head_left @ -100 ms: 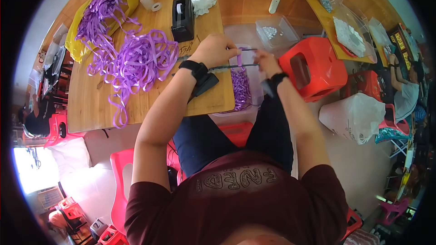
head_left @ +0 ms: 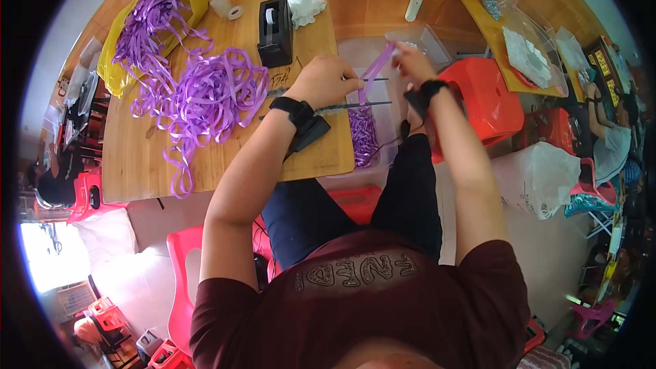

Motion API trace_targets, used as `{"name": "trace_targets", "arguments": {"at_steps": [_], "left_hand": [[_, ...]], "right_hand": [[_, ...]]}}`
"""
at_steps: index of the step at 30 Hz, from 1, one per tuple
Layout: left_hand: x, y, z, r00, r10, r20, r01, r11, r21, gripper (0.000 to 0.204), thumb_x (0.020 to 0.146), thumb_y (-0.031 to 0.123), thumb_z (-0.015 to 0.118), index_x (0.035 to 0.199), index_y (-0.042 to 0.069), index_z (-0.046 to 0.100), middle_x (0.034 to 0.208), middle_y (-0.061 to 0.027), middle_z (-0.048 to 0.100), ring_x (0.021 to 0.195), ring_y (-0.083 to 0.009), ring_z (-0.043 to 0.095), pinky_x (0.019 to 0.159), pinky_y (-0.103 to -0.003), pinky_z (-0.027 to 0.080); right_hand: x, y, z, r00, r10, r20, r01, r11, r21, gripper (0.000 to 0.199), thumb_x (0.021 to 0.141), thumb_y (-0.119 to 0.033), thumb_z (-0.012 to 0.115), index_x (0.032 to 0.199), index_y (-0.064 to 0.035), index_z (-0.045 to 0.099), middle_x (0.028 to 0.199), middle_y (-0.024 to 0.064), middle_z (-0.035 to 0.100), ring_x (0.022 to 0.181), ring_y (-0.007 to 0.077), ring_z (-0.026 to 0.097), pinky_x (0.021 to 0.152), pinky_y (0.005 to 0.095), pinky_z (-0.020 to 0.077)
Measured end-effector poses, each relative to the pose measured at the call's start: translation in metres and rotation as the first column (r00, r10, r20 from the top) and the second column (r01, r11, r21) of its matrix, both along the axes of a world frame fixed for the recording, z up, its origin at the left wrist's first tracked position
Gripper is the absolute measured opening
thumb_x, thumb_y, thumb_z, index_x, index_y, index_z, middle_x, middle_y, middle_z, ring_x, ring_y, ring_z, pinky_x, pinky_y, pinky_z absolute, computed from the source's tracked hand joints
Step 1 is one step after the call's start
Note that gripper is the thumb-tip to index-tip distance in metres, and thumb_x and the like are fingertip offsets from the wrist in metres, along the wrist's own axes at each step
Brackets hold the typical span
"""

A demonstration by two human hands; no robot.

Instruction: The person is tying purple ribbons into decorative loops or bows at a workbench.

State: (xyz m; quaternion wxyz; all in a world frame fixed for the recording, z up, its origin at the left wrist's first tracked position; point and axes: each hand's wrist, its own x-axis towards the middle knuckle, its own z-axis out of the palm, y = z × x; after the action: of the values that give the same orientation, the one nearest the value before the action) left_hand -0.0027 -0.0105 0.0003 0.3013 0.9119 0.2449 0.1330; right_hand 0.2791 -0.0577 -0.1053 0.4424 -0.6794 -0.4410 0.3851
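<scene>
Stretching between both hands, a purple ribbon strip was held just past the right edge of the wooden counter, above the gap beside the red stool. The left hand had its grip pinched on the strip's lower end; the right hand was clamped on the upper end. Cut purple pieces were seen piled in a clear bin below. Loose ribbon was heaped on the counter's left, spilling from a yellow bag.

glossy purple ribbon, smooth wooden table, shiny red plastic stool
</scene>
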Motion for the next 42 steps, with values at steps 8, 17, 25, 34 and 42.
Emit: {"name": "trace_targets", "arguments": {"at_steps": [8,17,25,34,42], "left_hand": [[-0.003,0.018,-0.007,0.990,-0.099,0.103,0.088,0.991,0.105,0.024,0.087,0.028,0.064,0.094,0.008,0.075,0.094,-0.0116,0.071,0.095,-0.0340,0.063,0.088,-0.041,0.050],[-0.011,0.026,0.005,0.996,-0.043,0.077,0.070,0.919,-0.388,0.021,0.090,0.011,0.061,0.106,0.000,0.070,0.088,-0.0075,0.067,0.079,-0.0146,0.061,0.073,-0.029,0.049],[-0.009,0.020,0.009,0.994,0.093,0.054,-0.071,0.947,-0.314,0.022,0.089,0.011,0.062,0.106,-0.001,0.070,0.088,-0.0078,0.069,0.080,-0.0136,0.062,0.073,-0.028,0.049],[-0.009,0.023,0.004,0.996,0.051,0.074,-0.037,0.983,-0.179,0.018,0.089,0.012,0.062,0.101,0.000,0.071,0.090,-0.0114,0.069,0.083,-0.0193,0.065,0.076,-0.031,0.051],[-0.010,0.020,0.009,0.994,0.083,0.069,-0.066,0.974,-0.217,0.018,0.089,0.012,0.063,0.101,0.001,0.070,0.090,-0.0112,0.068,0.081,-0.0182,0.064,0.076,-0.031,0.051]], "right_hand": [[-0.025,0.061,0.164,0.951,0.302,0.070,-0.310,0.934,0.176,0.048,0.090,-0.017,0.052,0.136,-0.0119,0.060,0.073,-0.0034,0.056,0.057,0.0038,0.046,0.057,0.0192,0.0448],[-0.080,0.046,0.229,0.848,0.526,-0.066,-0.491,0.827,0.275,0.049,0.093,-0.013,0.052,0.139,0.0011,0.052,0.089,0.0036,0.067,0.070,0.0082,0.059,0.062,0.0189,0.0462],[-0.055,0.081,0.175,0.929,0.370,0.014,-0.366,0.913,0.178,0.048,0.086,-0.018,0.055,0.133,-0.0136,0.063,0.071,-0.0039,0.056,0.058,0.0034,0.047,0.056,0.0208,0.0461],[-0.039,0.105,0.110,0.905,0.360,-0.224,-0.354,0.933,0.069,0.052,0.090,-0.014,0.050,0.143,-0.0123,0.053,0.074,-0.0038,0.053,0.054,0.0040,0.042,0.055,0.0210,0.0434],[-0.038,0.111,0.074,0.889,0.324,-0.324,-0.337,0.941,0.016,0.052,0.091,-0.016,0.049,0.144,-0.0132,0.051,0.075,-0.0049,0.052,0.059,0.0053,0.044,0.059,0.0233,0.0427]]}}
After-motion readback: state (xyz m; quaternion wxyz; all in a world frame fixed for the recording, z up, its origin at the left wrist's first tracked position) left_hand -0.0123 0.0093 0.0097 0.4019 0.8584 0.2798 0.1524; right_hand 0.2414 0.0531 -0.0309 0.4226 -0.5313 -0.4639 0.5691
